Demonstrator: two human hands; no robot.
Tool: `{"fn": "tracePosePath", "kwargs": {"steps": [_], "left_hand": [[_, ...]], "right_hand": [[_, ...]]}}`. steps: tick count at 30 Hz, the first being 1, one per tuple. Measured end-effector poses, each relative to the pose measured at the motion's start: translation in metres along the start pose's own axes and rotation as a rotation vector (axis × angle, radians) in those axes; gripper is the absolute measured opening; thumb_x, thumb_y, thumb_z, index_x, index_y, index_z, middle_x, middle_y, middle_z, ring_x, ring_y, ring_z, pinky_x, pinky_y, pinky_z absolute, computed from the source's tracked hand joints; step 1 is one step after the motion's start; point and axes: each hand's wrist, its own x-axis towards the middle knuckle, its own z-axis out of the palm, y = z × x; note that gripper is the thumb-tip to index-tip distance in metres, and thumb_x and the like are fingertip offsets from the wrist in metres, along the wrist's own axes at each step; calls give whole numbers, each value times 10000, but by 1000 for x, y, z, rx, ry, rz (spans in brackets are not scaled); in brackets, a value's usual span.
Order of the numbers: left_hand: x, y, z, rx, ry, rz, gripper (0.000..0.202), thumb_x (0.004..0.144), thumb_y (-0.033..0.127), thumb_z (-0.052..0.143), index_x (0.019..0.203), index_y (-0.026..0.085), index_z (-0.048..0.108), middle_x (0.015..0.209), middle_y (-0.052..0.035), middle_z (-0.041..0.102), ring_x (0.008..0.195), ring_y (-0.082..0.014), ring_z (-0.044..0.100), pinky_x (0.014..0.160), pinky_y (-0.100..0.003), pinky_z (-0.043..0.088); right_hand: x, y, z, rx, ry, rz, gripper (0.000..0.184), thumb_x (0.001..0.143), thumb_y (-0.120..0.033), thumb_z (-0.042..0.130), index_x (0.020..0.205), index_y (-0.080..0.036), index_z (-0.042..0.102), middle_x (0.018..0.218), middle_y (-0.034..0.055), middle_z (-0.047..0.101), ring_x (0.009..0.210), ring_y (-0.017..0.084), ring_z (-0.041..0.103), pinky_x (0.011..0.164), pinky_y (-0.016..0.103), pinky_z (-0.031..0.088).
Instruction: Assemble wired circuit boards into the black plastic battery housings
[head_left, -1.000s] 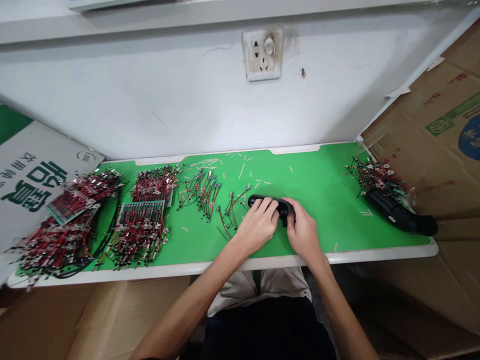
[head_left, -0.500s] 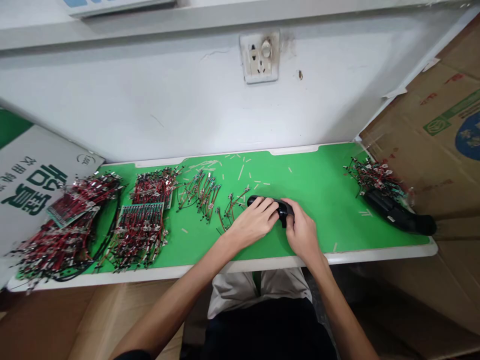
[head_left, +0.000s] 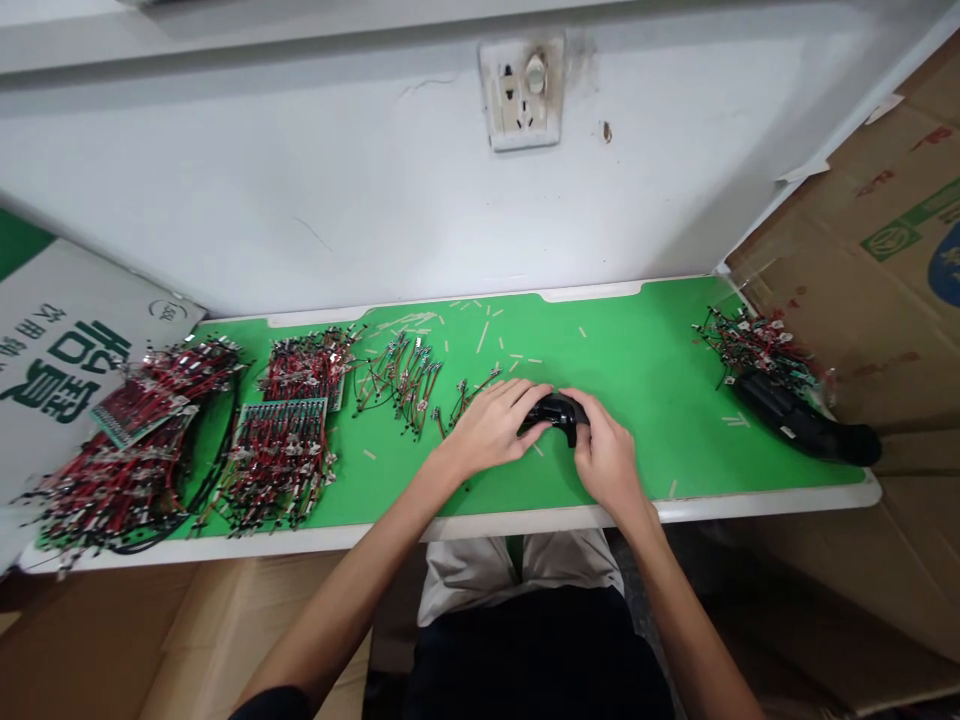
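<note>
Between my two hands is a glossy black curved plastic housing (head_left: 556, 410), held just above the green mat. My left hand (head_left: 499, 425) has its fingers curled over the left end, with the thumb below. Around the other end closes my right hand (head_left: 604, 450), thumb pressed on its near side. Fingers cover both ends of the housing. A few small circuit boards with wires (head_left: 459, 405) lie by my left hand, partly hidden by it. Farther left is a loose group of wired small boards (head_left: 409, 385).
Bundles of red-wired boards (head_left: 281, 465) and a larger heap (head_left: 127, 480) fill the left side. At right, a longer black curved housing (head_left: 802, 425) lies against a wire pile (head_left: 757, 350). White strips (head_left: 484, 335) are scattered on the mat (head_left: 637, 350). Cardboard (head_left: 870, 330) stands at right.
My left hand has shifted its grip: its thumb now shows under the housing and its fingers sit farther back. The housing looks turned slightly. The camera view has moved a little.
</note>
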Motion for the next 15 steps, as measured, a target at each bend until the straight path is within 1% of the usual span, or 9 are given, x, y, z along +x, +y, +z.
{"fn": "tracePosePath", "kwargs": {"steps": [2,7,12,15], "left_hand": [[2,-3,0,-68,-12,-8,405,1005,380,542,1353,171,533,1230,-106,687,1094,-219,667,987,-382,549],[5,-5,-1,-57,-49,21,426,1008,385,533,1364,151,528,1170,-116,696,1091,-230,674,972,-394,565],[5,-6,-2,-83,-62,-10,460,970,346,583,1388,160,532,1201,-116,693,1085,-229,679,961,-380,567],[6,-5,-2,-116,-67,-32,454,958,332,588,1380,168,551,1181,-107,700,1057,-218,684,937,-360,568]], "right_hand": [[1,1,0,7,-3,-1,592,881,-48,401,1418,-259,533,1393,40,650,1228,245,653,1007,375,552],[6,3,-3,26,-37,-3,585,885,-44,401,1409,-258,549,1378,47,660,1216,257,661,1017,401,551],[11,3,-5,50,-60,-8,574,879,-39,404,1395,-242,551,1363,58,668,1224,270,653,1032,423,536],[12,3,-6,54,-69,-8,566,880,-43,398,1387,-241,553,1364,56,663,1224,274,650,1027,426,536]]}}
